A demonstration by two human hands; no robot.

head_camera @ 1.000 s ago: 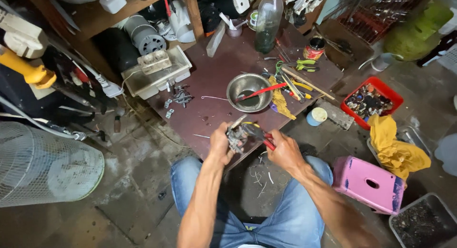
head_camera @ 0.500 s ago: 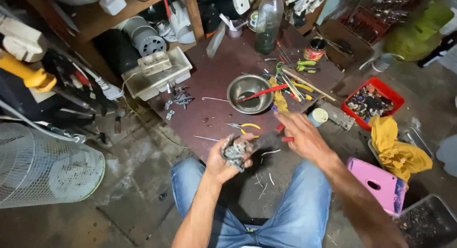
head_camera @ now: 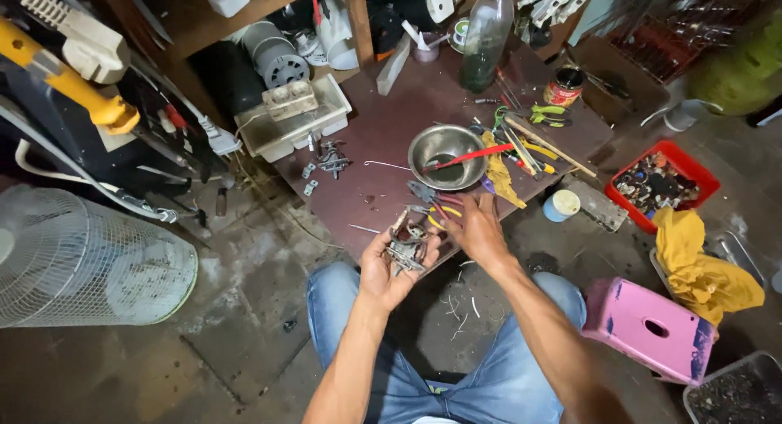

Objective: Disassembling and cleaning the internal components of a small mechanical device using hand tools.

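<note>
Head view: jagged grey metal part [head_camera: 406, 249].

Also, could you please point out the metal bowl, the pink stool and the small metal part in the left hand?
metal bowl [head_camera: 441, 144]: head view, on its rim.
pink stool [head_camera: 643, 318]: head view, on its top.
small metal part [head_camera: 405, 250]: head view, on its middle, in the left hand [head_camera: 389, 271].
</note>
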